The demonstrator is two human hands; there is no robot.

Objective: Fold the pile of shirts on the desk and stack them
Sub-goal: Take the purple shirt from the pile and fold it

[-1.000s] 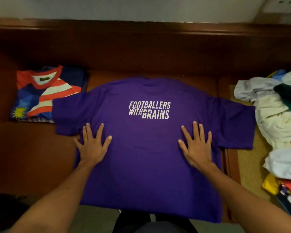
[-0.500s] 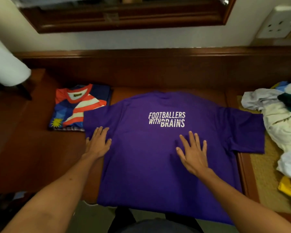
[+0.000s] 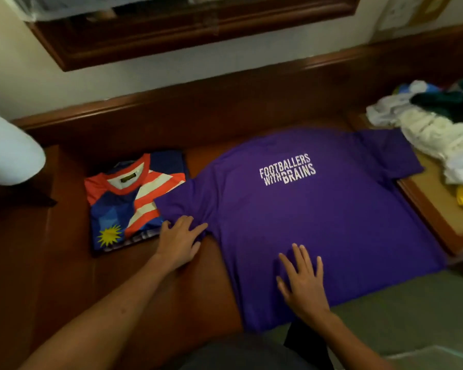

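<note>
A purple shirt (image 3: 318, 217) with white lettering lies spread flat on the wooden desk (image 3: 64, 276), its hem hanging over the front edge. My left hand (image 3: 179, 240) rests at the lower edge of the shirt's left sleeve, fingers on the bunched fabric near the armpit. My right hand (image 3: 301, 280) lies flat, fingers apart, on the lower body of the shirt. A folded red, white and blue jersey (image 3: 130, 201) sits to the left, its right edge under the purple sleeve. A heap of unfolded shirts (image 3: 436, 129) lies at the right.
A raised wooden ledge (image 3: 198, 110) runs along the back of the desk under a framed mirror. A white rounded object (image 3: 8, 153) stands at the far left. A woven mat (image 3: 439, 198) lies under the heap at the right.
My left hand has slid left from the shirt's body to the left sleeve. My right hand moved down and toward the middle. The view has swung to the left and tilted.
</note>
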